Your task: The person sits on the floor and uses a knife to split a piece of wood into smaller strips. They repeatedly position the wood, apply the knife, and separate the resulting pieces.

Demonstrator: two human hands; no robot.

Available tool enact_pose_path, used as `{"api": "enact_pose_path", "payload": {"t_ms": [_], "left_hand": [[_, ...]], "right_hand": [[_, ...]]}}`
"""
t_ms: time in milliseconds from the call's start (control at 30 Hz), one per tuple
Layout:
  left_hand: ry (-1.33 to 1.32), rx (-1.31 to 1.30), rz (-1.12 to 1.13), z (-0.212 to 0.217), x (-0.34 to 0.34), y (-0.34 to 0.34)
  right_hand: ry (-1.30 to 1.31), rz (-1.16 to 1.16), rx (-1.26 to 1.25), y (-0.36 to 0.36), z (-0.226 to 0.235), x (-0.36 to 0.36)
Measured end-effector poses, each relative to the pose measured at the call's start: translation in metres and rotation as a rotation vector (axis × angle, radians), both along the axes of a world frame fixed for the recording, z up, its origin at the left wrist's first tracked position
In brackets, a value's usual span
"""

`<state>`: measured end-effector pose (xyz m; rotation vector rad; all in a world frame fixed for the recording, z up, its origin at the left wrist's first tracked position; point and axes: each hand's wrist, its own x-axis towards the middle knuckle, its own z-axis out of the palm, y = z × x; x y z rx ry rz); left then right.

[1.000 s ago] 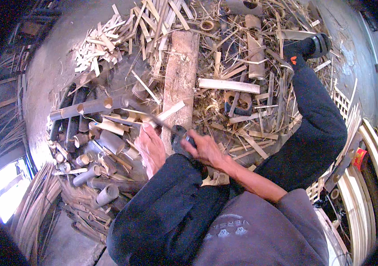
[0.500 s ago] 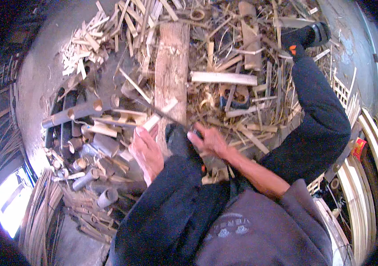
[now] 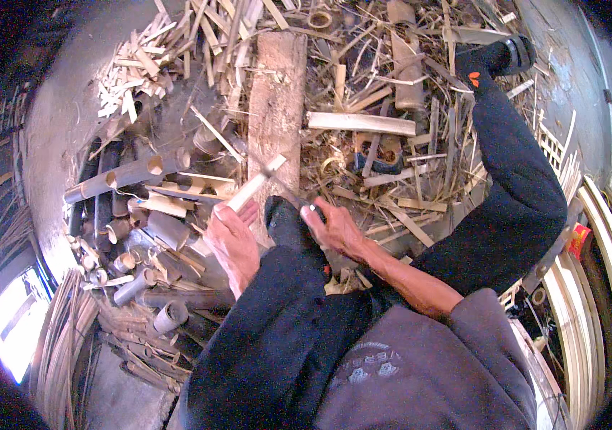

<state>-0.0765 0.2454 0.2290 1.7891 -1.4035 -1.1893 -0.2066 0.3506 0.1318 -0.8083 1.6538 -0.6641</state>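
Note:
My left hand (image 3: 233,242) is closed around the lower end of a short, pale bamboo strip (image 3: 250,188), which slants up and to the right. In my right hand (image 3: 334,231) is a knife (image 3: 289,195), its dark blade pointing up and left and crossing the strip near its upper end. The blade is blurred toward its tip, so I cannot tell whether it touches the strip. Most of the knife's handle is hidden in my fingers. Both hands are above my bent left leg, at the near end of a long wooden board (image 3: 275,107).
Split bamboo pieces (image 3: 141,61) pile up at the far left. Cut bamboo tubes (image 3: 116,183) lie at the left. Right of the board, a wide pale slat (image 3: 361,123) rests on scraps and shavings. Long bent strips (image 3: 584,315) stand at my right, beside my outstretched leg (image 3: 517,158).
The knife blade has shifted along the strip and now crosses it nearer its upper end, with its tip blurred. My left hand has moved slightly left and down, still holding the strip.

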Motion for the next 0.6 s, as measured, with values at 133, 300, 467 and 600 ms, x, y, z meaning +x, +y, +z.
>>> {"api": "enact_pose_path", "payload": {"t_ms": [133, 300, 467, 600], "left_hand": [[-0.077, 0.009, -0.058, 0.005, 0.002, 0.003], [-0.006, -0.029, -0.004, -0.004, 0.004, 0.0], [0.232, -0.051, -0.006, -0.016, 0.022, -0.033], [0.461, -0.173, 0.26, -0.016, 0.026, -0.032]], "right_hand": [[0.14, -0.067, -0.076, 0.01, -0.029, -0.004], [0.126, -0.024, -0.09, 0.01, -0.039, -0.004], [0.177, -0.112, -0.007, 0.018, -0.077, -0.018], [0.177, -0.035, -0.072, 0.014, -0.056, -0.015]]}}
